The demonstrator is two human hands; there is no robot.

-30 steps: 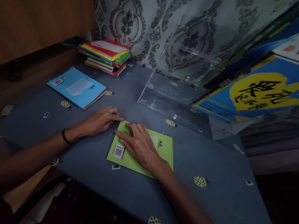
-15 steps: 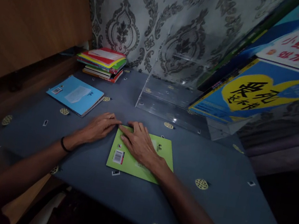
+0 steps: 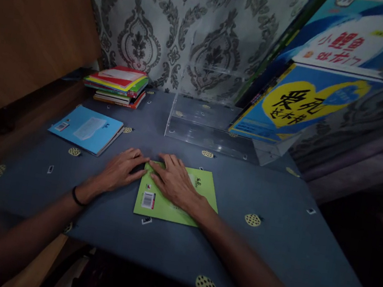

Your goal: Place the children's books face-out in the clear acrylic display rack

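A thin green book point(image 3: 166, 212) lies flat on the table with its barcode side up. My right hand point(image 3: 173, 179) rests palm down on its upper left part, fingers stretched out and holding nothing. At the book's left edge is my left hand point(image 3: 124, 169), its thumb apart from its index finger. Those two fingertips reach the book's upper left corner and left edge; whether they press on it I cannot tell. A black band circles my left wrist.
A blue book point(image 3: 86, 129) lies on the patterned grey tablecloth point(image 3: 289, 236) to the left. Behind it is a stack of books point(image 3: 118, 86). A clear acrylic stand point(image 3: 200, 133) stands at the back, with large picture books point(image 3: 292, 103) upright on its right side.
My view has shifted, so most things sit further left. My left thumb has spread away from the index finger along the book's left edge. The right hand stays on the green book.
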